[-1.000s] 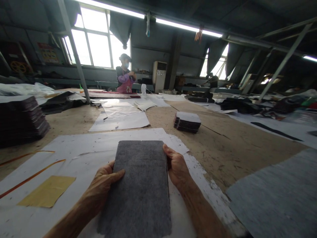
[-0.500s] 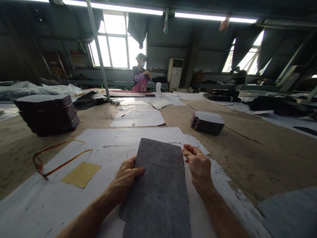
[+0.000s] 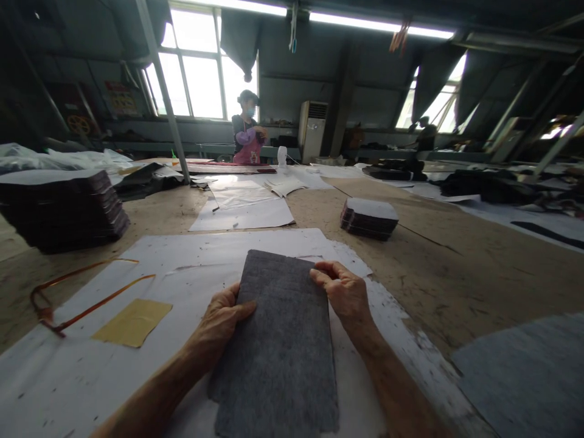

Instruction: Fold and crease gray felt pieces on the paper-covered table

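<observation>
A dark grey, felt-like fabric panel (image 3: 278, 340) lies before me over white paper (image 3: 182, 255), its lower end close to the bottom of the view. My left hand (image 3: 225, 313) grips its left edge, thumb on top and fingers hidden beneath. At the upper right corner, my right hand (image 3: 342, 289) pinches the panel between thumb and fingers. Left of my hands are a yellowish paper square (image 3: 133, 322) and a pair of glasses (image 3: 59, 325) with orange-brown temples.
A tall stack of dark pieces (image 3: 68, 210) stands on the left, a smaller stack (image 3: 368, 219) at the right. Grey sheet material (image 3: 524, 371) lies at the lower right. Across the table (image 3: 438, 280), beyond a slanted metal pole (image 3: 164, 91), a person in a pink apron (image 3: 249, 137) stands.
My right hand has shifted from beside the panel's upper right corner onto it, now pinching it. My left hand keeps its hold. The whole view has swung slightly to the right.
</observation>
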A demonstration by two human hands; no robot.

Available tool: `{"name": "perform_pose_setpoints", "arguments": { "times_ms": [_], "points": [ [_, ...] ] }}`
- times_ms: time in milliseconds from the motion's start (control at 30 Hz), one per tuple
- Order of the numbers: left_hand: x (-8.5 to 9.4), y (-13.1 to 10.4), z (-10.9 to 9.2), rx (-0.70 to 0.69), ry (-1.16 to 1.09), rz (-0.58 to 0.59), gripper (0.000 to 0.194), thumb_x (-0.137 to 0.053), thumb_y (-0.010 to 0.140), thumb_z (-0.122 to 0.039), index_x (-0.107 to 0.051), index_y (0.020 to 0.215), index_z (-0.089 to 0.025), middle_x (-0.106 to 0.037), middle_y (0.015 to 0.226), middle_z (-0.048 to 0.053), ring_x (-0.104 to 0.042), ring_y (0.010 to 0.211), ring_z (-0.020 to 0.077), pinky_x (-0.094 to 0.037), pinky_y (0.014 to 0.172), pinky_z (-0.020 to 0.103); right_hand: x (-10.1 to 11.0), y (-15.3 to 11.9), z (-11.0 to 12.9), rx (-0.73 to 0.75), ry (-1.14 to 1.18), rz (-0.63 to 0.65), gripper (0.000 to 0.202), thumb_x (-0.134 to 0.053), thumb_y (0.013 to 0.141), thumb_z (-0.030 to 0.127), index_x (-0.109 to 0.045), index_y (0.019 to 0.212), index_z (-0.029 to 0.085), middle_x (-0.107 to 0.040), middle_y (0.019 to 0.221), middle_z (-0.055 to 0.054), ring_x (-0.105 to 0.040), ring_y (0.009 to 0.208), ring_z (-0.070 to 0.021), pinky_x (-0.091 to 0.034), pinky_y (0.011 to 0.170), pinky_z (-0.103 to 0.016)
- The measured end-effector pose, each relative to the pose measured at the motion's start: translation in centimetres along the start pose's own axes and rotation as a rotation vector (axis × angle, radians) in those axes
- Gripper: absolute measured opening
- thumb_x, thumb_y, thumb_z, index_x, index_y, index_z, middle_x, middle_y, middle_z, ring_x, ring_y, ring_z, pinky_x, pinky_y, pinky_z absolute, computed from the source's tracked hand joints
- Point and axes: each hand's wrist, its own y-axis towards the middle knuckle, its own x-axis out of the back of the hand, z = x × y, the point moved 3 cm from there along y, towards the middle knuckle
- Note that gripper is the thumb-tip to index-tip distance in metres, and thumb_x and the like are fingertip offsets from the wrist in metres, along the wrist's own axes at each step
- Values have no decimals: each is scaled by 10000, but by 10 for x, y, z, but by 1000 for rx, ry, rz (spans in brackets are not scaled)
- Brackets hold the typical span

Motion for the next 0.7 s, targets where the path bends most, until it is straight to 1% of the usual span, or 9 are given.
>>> {"name": "perform_pose_setpoints", "arguments": {
  "times_ms": [100,167,267,333,367,433,533,700],
  "points": [
    [-1,0,-1,2,-18,-7,466,-659,646,-150,-559,1101,-129,-690,779,73,-632,599,194,-497,556,297,0,-1,0,-100,78,78,265,-619,637,428,-641,676,167,-604,606,7,-536,589,-147,-407,557,-263],
    [-1,0,-1,1,-28,-16,469,-657,643,-146,-557,1100,-126,-688,770,73,-628,589,190,-499,561,304,-1,-4,1,-150,111,156,268,-652,617,415,-641,660,150,-587,546,5,-523,518,-139,-396,493,-255],
    [-2,0,-2,1,-29,-22,463,-654,640,-145,-557,1092,-120,-685,747,73,-626,575,196,-499,553,312,-7,-9,1,-289,224,357,239,-705,565,297,-648,736,139,-646,599,-18,-578,527,-168,-443,485,-264],
    [-3,0,-3,-1,-32,-26,462,-654,636,-143,-557,1087,-113,-684,737,77,-627,574,201,-495,544,310,-11,-13,2,-351,330,436,276,-713,528,205,-639,788,148,-676,654,-15,-614,575,-184,-484,522,-270],
    [-3,0,-3,-2,-34,-31,464,-655,633,-142,-557,1085,-111,-684,735,78,-627,574,203,-494,542,310,-12,-14,2,-357,374,436,301,-711,512,169,-635,803,154,-680,661,-4,-622,589,-182,-497,539,-267],
    [-2,-1,-3,-2,-37,-38,469,-656,628,-145,-556,1085,-108,-686,741,82,-628,578,206,-498,547,315,-13,-14,3,-336,415,391,326,-704,496,132,-631,812,161,-678,650,18,-620,578,-164,-505,544,-250],
    [-1,-1,-3,4,-37,-38,473,-657,624,-148,-558,1085,-113,-688,756,79,-631,588,206,-506,567,324,-14,-14,2,-331,421,358,327,-703,492,125,-631,808,163,-679,654,29,-612,552,-151,-503,521,-239],
    [0,-1,-4,4,-32,-35,468,-657,616,-142,-569,1075,-115,-688,746,71,-633,592,206,-507,576,324,-14,-12,2,-312,422,362,325,-707,500,135,-636,815,163,-677,653,31,-614,565,-154,-500,520,-236]
  ]
}}
